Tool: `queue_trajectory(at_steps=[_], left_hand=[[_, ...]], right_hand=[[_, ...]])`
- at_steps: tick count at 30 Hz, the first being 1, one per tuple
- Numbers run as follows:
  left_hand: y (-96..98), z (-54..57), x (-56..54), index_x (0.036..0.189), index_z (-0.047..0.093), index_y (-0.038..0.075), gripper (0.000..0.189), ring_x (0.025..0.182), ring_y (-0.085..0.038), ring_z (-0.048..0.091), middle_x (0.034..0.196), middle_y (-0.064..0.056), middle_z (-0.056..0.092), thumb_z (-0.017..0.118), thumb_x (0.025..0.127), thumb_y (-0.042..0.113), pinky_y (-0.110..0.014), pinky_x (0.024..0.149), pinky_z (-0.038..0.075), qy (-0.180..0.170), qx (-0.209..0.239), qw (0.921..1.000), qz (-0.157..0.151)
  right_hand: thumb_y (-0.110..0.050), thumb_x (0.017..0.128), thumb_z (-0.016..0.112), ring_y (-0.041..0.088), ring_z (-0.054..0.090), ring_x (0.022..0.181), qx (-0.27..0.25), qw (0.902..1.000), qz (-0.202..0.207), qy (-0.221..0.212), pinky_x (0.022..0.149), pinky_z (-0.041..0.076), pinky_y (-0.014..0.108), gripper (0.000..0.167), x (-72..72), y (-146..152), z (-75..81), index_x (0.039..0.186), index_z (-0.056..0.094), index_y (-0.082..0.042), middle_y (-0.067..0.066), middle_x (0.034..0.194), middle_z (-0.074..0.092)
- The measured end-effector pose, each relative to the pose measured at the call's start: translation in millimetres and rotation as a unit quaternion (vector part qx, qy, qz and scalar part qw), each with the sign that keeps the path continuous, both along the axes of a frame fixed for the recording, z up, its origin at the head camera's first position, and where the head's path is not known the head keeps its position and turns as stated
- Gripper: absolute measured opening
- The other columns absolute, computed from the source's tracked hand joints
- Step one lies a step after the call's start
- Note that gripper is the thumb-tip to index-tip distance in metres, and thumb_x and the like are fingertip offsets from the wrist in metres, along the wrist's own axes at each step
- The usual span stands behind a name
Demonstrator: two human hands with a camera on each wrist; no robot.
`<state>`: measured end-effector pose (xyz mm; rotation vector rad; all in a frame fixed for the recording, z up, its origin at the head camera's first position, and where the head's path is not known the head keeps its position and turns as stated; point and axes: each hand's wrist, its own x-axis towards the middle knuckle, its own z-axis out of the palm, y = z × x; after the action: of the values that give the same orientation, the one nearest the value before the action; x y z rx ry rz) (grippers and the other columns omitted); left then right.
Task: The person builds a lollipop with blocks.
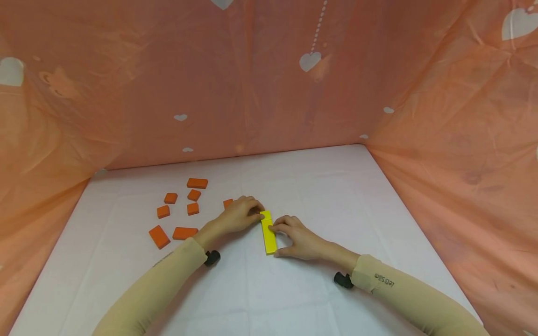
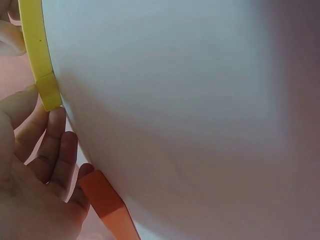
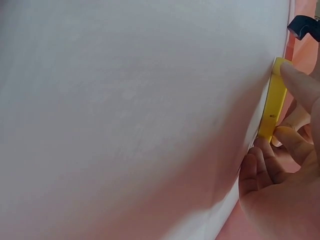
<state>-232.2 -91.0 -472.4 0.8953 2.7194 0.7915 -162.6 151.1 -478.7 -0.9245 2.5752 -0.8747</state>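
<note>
On the bench (image 1: 336,196), the right hand (image 1: 301,240) clamps its fingers on the long yellow block (image 1: 269,240), pointing away on their left; the left hand (image 1: 240,215) pinches the small yellow block (image 1: 266,215) beyond.

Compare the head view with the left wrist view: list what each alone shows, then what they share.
Head only: sleeves, white hearts, seven orange blocks to the left.
Left wrist only: the palm side of the left hand, a dark speck on the long yellow block.
Both: that block, the short yellow block at its end, the left hand, fingers of the right hand, an orange block beside the left hand.
</note>
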Motion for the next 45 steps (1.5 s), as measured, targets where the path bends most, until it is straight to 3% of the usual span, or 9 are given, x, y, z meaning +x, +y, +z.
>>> queue_trajectory(at_steps=[7,13,20,26,31,38,45], left_hand=[[-0.3,0.4,0.7,0.118,0.073,0.008,0.023,0.101,-0.021,0.058,0.108,-0.003,0.069,0.072,0.100,0.022,-0.039,0.093,0.052,0.001,0.000,1.0000,0.003],[-0.3,3.6,3.2,0.124,0.070,0.007,0.029,0.106,-0.021,0.058,0.114,-0.004,0.068,0.068,0.102,0.026,-0.040,0.095,0.052,-0.027,0.012,0.9994,0.019],[-15.8,22.3,4.1,0.131,0.066,0.006,0.032,0.115,-0.025,0.055,0.119,-0.005,0.064,0.065,0.104,0.024,-0.045,0.101,0.051,-0.058,0.067,0.9955,0.033],[-51.3,47.4,7.7,0.134,0.064,0.007,0.034,0.120,-0.031,0.055,0.122,-0.006,0.064,0.065,0.104,0.022,-0.053,0.103,0.048,-0.030,0.101,0.9935,0.044],[-93.7,57.2,18.1,0.134,0.063,0.009,0.031,0.121,-0.031,0.055,0.124,-0.007,0.064,0.064,0.105,0.019,-0.057,0.103,0.045,-0.009,0.109,0.9919,0.064],[-147.4,49.3,33.0,0.130,0.065,0.002,0.028,0.117,-0.034,0.059,0.125,-0.014,0.067,0.064,0.104,0.014,-0.056,0.095,0.048,0.015,0.085,0.9914,0.099],[-187.8,34.1,59.1,0.126,0.066,-0.002,0.028,0.124,-0.047,0.055,0.129,-0.022,0.065,0.068,0.099,0.005,-0.065,0.096,0.050,0.007,0.062,0.9906,0.122]], right_hand=[[-0.030,0.090,0.084,0.028,0.045,0.133,-0.001,1.0000,-0.001,-0.001,0.115,0.041,0.048,0.064,0.0,-0.2,-0.2,0.144,0.060,-0.006,0.008,0.142,0.051],[-0.029,0.090,0.085,0.028,0.045,0.134,-0.003,1.0000,-0.004,-0.001,0.116,0.041,0.048,0.064,0.1,-0.3,-0.5,0.144,0.060,-0.006,0.008,0.142,0.051],[-0.029,0.089,0.085,0.028,0.044,0.134,0.002,0.9999,-0.008,-0.007,0.116,0.040,0.048,0.065,-0.6,-1.1,-1.2,0.145,0.060,-0.006,0.008,0.142,0.051],[-0.028,0.090,0.085,0.028,0.043,0.135,0.006,0.9999,-0.009,-0.012,0.117,0.040,0.047,0.066,-0.3,-1.1,-0.4,0.146,0.059,-0.007,0.008,0.144,0.050],[-0.027,0.090,0.084,0.029,0.043,0.135,0.002,0.9999,-0.008,-0.013,0.116,0.040,0.048,0.066,0.2,-0.5,1.7,0.147,0.058,-0.006,0.009,0.144,0.050],[-0.027,0.090,0.085,0.030,0.043,0.136,-0.002,0.9999,-0.009,-0.012,0.117,0.040,0.049,0.066,1.0,1.1,2.2,0.147,0.058,-0.006,0.009,0.145,0.050],[-0.027,0.090,0.084,0.029,0.042,0.136,-0.004,0.9998,-0.009,-0.018,0.118,0.039,0.048,0.066,1.0,0.3,1.9,0.147,0.057,-0.007,0.009,0.145,0.049]])
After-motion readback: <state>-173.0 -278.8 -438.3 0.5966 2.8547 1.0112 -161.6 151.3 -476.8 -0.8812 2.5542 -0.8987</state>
